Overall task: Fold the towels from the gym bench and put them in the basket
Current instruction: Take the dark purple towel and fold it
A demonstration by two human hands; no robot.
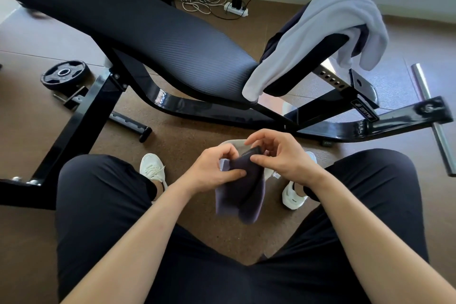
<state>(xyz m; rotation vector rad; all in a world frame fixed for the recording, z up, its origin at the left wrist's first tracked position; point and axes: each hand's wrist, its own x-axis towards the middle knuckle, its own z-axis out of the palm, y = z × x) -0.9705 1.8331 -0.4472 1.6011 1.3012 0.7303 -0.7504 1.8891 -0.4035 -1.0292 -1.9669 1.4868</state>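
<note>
Your left hand (213,170) and right hand (281,155) both pinch the dark towel (244,195) just above the basket (233,142); square its edges before lowering it in flat.

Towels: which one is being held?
The dark towel, gripped by left hand and right hand; the light grey towel lies draped over the bench.

Soft cloth towel (243,190); glossy black metal bench frame (212,108), ribbed matt padding (177,39).
</note>
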